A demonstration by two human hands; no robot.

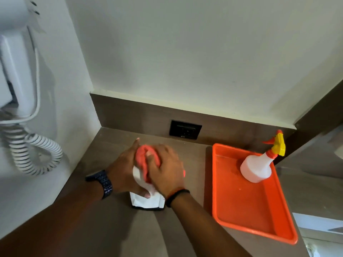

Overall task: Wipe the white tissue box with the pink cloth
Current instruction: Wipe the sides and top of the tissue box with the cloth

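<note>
While the fingers of the right hand (167, 169) curl down over the pink cloth (146, 160), pressing its bunched folds onto the top of the tissue box (148, 199), the left hand (126, 171) lies along the box's left side, fingers straight and close together, thumb hooked across the near face to steady it. How tightly the right fingertips pinch the cloth cannot be told, since the frame is blurred there. Only the near white end of the box shows, with a dark edge along its bottom; the rest is hidden under both hands and the cloth. The box rests on the brown counter (115, 229), well in front of the black wall socket (185, 129).

The wiping itself appears to be in hand, with the cloth working the top. The next move likely calls for drawing the cloth toward the near end and down the sides, with the left hand shifting so it does not cover unwiped card, and holding firm enough that the light box does not slide.

To the right of the box, apart from it, sits an orange tray (246, 219) with a spray bottle (259, 167) standing in its far end
</note>
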